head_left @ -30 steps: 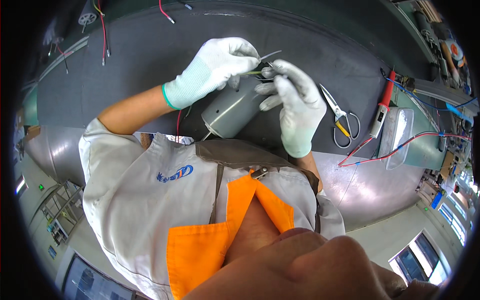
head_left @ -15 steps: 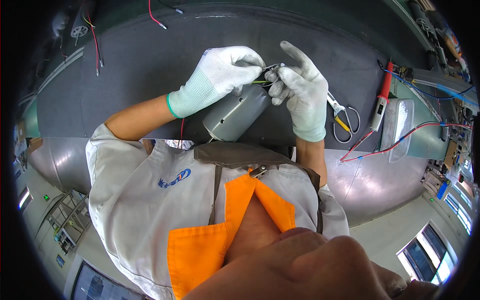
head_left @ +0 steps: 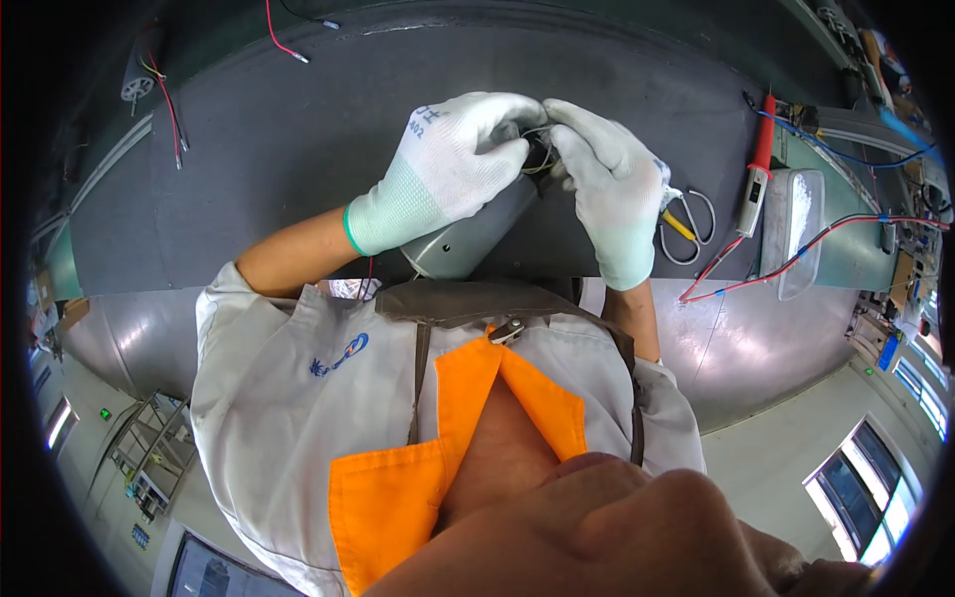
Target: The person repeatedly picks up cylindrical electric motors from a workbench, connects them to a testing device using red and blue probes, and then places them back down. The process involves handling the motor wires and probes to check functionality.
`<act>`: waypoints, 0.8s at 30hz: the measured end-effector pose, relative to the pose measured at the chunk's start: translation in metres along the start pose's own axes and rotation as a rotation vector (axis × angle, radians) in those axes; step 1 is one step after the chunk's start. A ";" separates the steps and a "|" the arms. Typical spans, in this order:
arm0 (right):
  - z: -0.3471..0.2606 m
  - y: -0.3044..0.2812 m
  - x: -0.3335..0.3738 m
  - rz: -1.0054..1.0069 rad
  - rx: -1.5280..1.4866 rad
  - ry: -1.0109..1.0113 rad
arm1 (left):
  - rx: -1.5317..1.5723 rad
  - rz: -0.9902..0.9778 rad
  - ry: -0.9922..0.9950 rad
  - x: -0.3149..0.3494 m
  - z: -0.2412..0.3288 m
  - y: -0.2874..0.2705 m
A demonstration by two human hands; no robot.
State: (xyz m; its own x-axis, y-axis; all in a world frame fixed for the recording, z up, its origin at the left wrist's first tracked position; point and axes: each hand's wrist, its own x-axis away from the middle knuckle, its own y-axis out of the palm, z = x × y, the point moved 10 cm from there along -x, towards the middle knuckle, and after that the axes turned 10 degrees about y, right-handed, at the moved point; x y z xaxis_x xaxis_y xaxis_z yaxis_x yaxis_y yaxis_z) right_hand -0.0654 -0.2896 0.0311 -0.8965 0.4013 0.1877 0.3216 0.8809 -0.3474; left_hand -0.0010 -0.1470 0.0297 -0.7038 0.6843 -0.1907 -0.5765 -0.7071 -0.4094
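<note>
A grey cylindrical motor housing (head_left: pixel 468 239) lies on the dark bench, close to my body, with small holes in its side. Thin wires (head_left: pixel 538 159) loop out at its far end. Both my hands wear white knitted gloves. My left hand (head_left: pixel 468 149) comes over the housing from the left, its thumb and fingers pinched on the wires. Opposite it, my right hand (head_left: pixel 609 179) has its fingers bent together at the same wires, the fingertips of both hands nearly meeting. The gloves partly hide the wire ends and the end of the housing.
Scissors (head_left: pixel 686 229) with a yellow-wrapped handle lie just right of my right hand. Farther right are a red and white pen-shaped electric tool (head_left: pixel 760 179) with red and blue cables and a clear plastic tub (head_left: pixel 796 234) of white material. Another motor (head_left: pixel 137 80) with leads sits far left.
My right hand's raised index finger has come down, and its fingers have closed in toward the wires. My left hand has shifted slightly right, bringing the two hands together.
</note>
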 end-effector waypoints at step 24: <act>0.022 0.013 -0.009 -0.424 -0.663 0.141 | -0.792 -0.297 0.683 0.007 0.040 0.031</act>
State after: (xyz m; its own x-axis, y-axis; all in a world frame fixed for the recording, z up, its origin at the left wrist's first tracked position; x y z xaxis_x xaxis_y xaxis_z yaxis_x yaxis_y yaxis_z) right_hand -0.0595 -0.2874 0.0049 -0.9503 -0.0118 0.3111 0.1163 0.9136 0.3897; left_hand -0.0405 -0.1718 0.0518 -0.0593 0.9369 -0.3446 -0.0820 -0.3486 -0.9337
